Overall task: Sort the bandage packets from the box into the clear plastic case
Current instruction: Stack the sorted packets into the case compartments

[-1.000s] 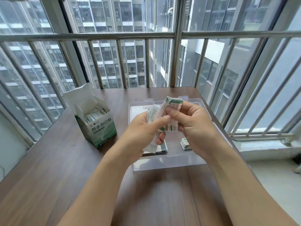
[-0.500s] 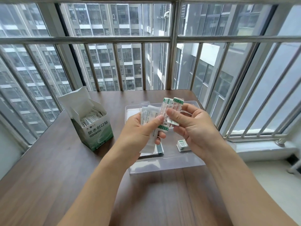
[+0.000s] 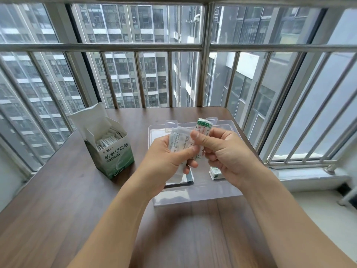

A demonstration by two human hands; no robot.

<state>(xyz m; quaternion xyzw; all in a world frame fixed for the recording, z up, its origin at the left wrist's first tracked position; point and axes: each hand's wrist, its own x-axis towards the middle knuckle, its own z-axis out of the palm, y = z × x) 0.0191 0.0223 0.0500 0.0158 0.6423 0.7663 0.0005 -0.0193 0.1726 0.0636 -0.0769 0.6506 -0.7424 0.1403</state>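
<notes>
Bandage packets (image 3: 178,141) pinched between both raised hands (image 3: 195,151).

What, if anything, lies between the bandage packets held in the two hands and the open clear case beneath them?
Nothing visible. The left hand and right hand hold the bandage packets above the clear plastic case, which lies open on the table. A few packets already lie in it, leaving bare floor.

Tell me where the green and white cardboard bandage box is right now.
In the head view, the green and white cardboard bandage box stands open on the brown wooden table, left of the clear plastic case and the left hand.
</notes>
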